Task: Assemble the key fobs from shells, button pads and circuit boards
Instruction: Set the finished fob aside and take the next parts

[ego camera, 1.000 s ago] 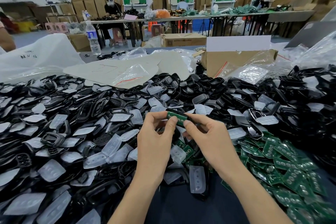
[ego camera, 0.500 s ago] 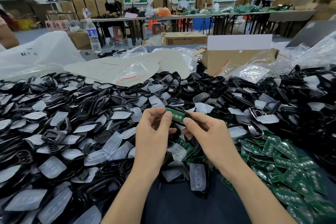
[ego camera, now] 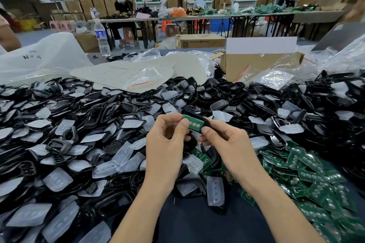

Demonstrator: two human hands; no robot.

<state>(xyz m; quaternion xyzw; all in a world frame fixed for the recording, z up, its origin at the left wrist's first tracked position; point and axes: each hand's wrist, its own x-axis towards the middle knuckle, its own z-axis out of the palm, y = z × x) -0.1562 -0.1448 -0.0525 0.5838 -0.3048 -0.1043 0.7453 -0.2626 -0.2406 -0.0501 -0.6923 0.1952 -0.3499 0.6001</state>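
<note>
- A small green rectangular circuit board [ego camera: 194, 123] with three round silver contacts is held above the heap between both hands, contact face toward the camera.
- The left hand [ego camera: 166, 144] pinches the board's left end, thumb on the face and forefinger behind.
- The right hand [ego camera: 229, 144] pinches the right end, thumb at the lower corner, and also grips a black plastic shell [ego camera: 199, 115] lying just behind the board.
- The board's long axis runs from hand to hand, sloping down to the right. Both thumbs touch it, so neither hand is nearer.
- Seating it likely calls for pressing the board straight back into the shell.
- Loose black shells [ego camera: 94, 112], translucent white button pads [ego camera: 58, 181] and spare green boards [ego camera: 316, 181] lie heaped around.
</note>
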